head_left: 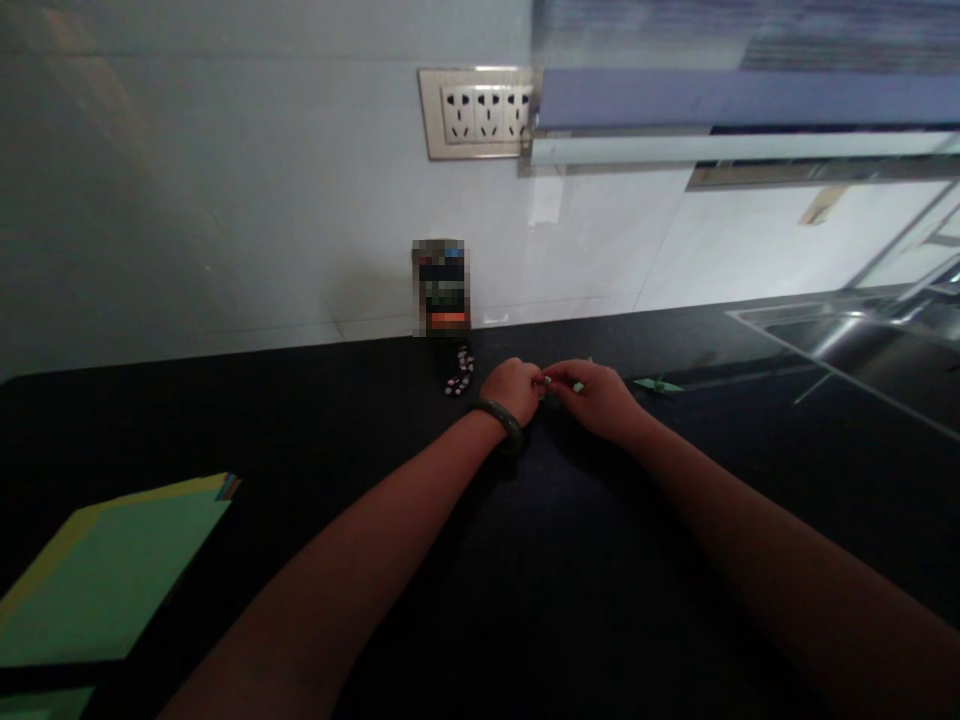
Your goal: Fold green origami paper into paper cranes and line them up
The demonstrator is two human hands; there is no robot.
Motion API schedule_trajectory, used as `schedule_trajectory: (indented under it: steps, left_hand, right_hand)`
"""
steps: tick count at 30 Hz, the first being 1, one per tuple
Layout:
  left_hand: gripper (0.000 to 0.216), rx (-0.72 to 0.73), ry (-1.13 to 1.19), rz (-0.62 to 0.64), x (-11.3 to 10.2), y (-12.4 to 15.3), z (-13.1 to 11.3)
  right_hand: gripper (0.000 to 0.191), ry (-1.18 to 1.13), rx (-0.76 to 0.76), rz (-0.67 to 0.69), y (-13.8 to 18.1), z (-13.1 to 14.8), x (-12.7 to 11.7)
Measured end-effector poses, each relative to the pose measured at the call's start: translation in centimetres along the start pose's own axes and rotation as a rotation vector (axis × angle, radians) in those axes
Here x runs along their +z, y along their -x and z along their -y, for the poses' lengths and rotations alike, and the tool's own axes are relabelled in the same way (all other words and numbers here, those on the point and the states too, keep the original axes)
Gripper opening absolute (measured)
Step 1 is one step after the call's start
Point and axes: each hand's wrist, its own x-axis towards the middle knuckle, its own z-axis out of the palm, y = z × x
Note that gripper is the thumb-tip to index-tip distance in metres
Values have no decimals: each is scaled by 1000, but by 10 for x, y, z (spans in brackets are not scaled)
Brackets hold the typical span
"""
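Piece (547,380), small and pale, pinched by both left hand (512,391) and right hand (598,396), close together over dark counter (555,540). Grip best kept light, wrists steady, moves small and even.

Socket panel (480,114) on white wall (247,180); purple blind (675,80) at its right; metal sink (834,336) far right.

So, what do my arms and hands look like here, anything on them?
Your left hand wears no glove, and a thick, rounded, dark bangle circles that wrist. Your right hand is gloveless too, with nothing visible around its wrist. No sleeves show on either forearm. Rings are too small to tell.
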Motion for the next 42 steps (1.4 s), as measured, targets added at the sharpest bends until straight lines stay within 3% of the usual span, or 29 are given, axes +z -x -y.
schedule_trajectory:
  steps: [7,42]
  left_hand:
    - [24,28,50,20,2,-1,3]
    - [21,68,297,16,6,-6,11]
  right_hand:
    - [17,118,30,-16,0,-2,1]
    - [19,119,103,25,5,6,0]
